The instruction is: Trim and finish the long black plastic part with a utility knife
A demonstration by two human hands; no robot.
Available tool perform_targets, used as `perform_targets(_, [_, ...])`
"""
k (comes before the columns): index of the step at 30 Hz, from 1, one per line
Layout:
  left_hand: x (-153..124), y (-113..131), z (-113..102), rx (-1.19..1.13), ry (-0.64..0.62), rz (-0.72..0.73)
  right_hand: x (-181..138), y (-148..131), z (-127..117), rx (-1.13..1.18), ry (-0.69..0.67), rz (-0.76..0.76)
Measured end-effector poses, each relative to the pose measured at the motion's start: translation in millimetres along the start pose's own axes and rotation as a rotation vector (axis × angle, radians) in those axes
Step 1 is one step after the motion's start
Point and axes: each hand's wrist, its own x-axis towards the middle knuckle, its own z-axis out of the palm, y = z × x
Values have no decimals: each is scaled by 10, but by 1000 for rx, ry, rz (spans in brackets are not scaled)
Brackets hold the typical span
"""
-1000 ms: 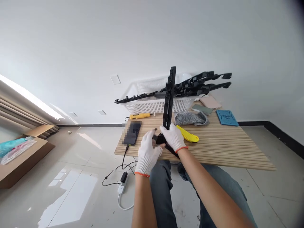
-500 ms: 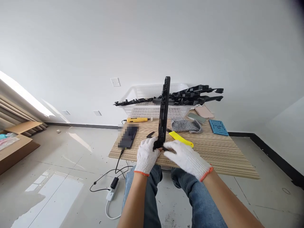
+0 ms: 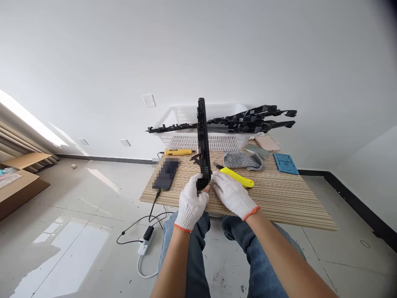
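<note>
My left hand [image 3: 192, 200], in a white knitted glove with an orange cuff, grips the lower end of a long black plastic trim piece [image 3: 203, 140]. The piece stands nearly upright over the table, with clips and ribs along its length. Alongside that lower end is my gloved right hand [image 3: 231, 192], its fingers stretched toward the piece; whether the tips touch it I cannot tell. Just beyond the right hand lies a yellow-handled knife [image 3: 237, 177]. A small black pointed object [image 3: 195, 158] shows partly behind the trim piece.
Behind, a white basket [image 3: 173, 140] carries several similar black pieces [image 3: 251, 120] jutting over its rim. On the striped table [image 3: 288, 203] are a yellow corded tool [image 3: 178, 152], a dark phone [image 3: 167, 174], a grey cloth [image 3: 242, 160] and a blue plate [image 3: 285, 163]. A power strip [image 3: 145, 245] lies on the floor.
The trim piece has shifted left and slightly up in view with my left hand. My right hand has moved left and its fingers have come closer together near the piece's lower end.
</note>
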Motion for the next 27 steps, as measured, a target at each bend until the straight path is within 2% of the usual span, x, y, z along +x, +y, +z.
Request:
perform_targets(4, [0,77,-49,-39,-46,-126,-82,104,-189,-10,169,200])
perform_targets(6, [19,106,-54,-35,-54,-175,-113,183,-270,-75,129,330])
perform_targets(8, [47,129,-47,-22,-49,-212,-126,260,-314,-118,28,408])
perform_targets(11, [98,157,-26,-51,-49,-276,-114,335,-329,-149,-56,431])
perform_targets(15, [149,177,2,-137,-38,-340,-99,349,-352,-129,-55,470])
perform_targets(18, [143,178,24,-54,-24,-331,-160,334,-395,125,73,529])
perform_targets(22, [68,155,35,74,-14,-258,-275,297,-471,858,305,705])
perform_targets(24, [21,139,21,96,-20,-236,-301,271,-515,1116,337,813])
perform_targets(27, [-31,123,-17,131,-39,-226,-301,229,-565,1238,320,929])
